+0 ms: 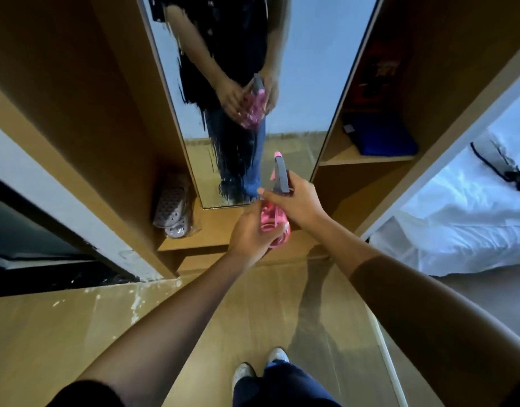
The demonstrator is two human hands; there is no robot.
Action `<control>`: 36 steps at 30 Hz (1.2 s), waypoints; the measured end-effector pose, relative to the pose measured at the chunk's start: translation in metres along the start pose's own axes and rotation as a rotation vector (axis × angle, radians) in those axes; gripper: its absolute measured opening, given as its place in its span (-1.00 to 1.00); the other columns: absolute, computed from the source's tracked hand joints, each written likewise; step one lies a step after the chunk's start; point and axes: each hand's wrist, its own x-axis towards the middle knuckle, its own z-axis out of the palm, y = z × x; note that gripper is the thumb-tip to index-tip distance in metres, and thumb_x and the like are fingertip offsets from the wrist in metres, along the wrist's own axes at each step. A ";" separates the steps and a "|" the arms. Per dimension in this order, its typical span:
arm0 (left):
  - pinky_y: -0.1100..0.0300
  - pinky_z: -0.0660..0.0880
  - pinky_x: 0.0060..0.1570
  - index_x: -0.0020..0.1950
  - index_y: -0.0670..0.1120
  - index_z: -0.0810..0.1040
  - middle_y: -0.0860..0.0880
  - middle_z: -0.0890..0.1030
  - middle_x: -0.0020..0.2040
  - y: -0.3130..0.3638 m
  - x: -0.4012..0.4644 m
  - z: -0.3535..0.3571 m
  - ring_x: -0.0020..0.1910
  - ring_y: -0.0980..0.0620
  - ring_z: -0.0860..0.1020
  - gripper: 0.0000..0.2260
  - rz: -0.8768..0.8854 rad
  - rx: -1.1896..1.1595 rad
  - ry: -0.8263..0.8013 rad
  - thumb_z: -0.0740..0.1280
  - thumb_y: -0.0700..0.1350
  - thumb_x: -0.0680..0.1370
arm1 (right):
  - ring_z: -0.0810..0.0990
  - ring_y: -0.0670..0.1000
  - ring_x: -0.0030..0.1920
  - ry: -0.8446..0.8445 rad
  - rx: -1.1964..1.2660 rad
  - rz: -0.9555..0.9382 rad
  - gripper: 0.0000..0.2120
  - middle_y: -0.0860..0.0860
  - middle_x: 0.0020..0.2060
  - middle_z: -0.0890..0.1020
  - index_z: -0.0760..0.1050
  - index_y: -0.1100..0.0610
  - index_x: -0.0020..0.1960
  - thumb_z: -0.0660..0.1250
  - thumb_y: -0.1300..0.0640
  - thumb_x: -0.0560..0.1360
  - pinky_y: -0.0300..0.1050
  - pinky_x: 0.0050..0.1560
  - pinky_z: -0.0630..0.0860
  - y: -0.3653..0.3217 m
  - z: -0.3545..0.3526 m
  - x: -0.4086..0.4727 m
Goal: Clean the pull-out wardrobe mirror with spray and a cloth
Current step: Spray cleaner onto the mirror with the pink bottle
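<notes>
A tall narrow mirror [305, 69] stands pulled out between two wooden wardrobe sections, wet with streaks running down its left and lower part. In front of its bottom edge I hold a pink spray bottle [274, 223] with a grey trigger head. My left hand [251, 235] wraps the pink body from below. My right hand [295, 201] grips the grey head from the right, and the nozzle points at the glass. The mirror reflects both hands and the bottle. No cloth is in view.
Wooden wardrobe panels [85, 118] flank the mirror. Bagged slippers [173, 208] lie on the low shelf at the left. A blue folded item [382, 133] sits on the right shelf. A bed with white sheets [464, 218] is at the right. My feet stand on the wooden floor.
</notes>
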 end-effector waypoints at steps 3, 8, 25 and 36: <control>0.07 0.57 0.02 0.20 -0.01 0.49 0.05 0.60 0.07 0.018 0.009 0.006 0.03 0.10 0.57 -0.63 0.073 0.128 0.071 0.45 0.05 0.45 | 0.56 -0.11 -0.27 0.097 0.042 -0.001 -0.70 -0.04 -0.25 0.58 0.49 0.11 -0.03 0.47 -0.07 0.43 -0.32 -0.28 0.49 -0.004 -0.015 0.000; 0.02 0.57 -0.01 0.19 -0.04 0.48 0.01 0.57 0.06 0.036 0.026 0.019 0.00 0.05 0.56 -0.60 0.165 0.185 0.071 0.43 0.08 0.43 | 0.59 -0.17 -0.28 0.168 0.159 0.012 -0.75 -0.04 -0.25 0.60 0.54 0.16 0.01 0.46 0.01 0.46 -0.31 -0.24 0.54 -0.005 -0.037 0.002; 0.39 0.44 0.04 0.27 0.17 0.28 0.17 0.51 0.13 0.110 0.121 0.112 0.06 0.28 0.53 -0.33 0.119 0.085 -0.258 0.60 -0.01 0.31 | 0.64 0.16 -0.20 0.035 0.287 -0.064 -0.76 0.23 -0.14 0.61 0.53 0.31 0.04 0.44 0.18 0.48 -0.02 -0.10 0.61 0.033 -0.203 0.068; 0.09 0.60 -0.05 0.16 -0.11 0.41 0.00 0.59 -0.03 0.145 0.179 0.198 -0.09 0.07 0.60 -0.37 0.095 0.050 0.134 0.50 0.15 0.23 | 0.68 -0.06 -0.05 0.045 0.423 0.001 -0.70 -0.03 -0.04 0.69 0.56 0.09 0.15 0.49 0.14 0.43 -0.04 0.03 0.62 0.082 -0.267 0.109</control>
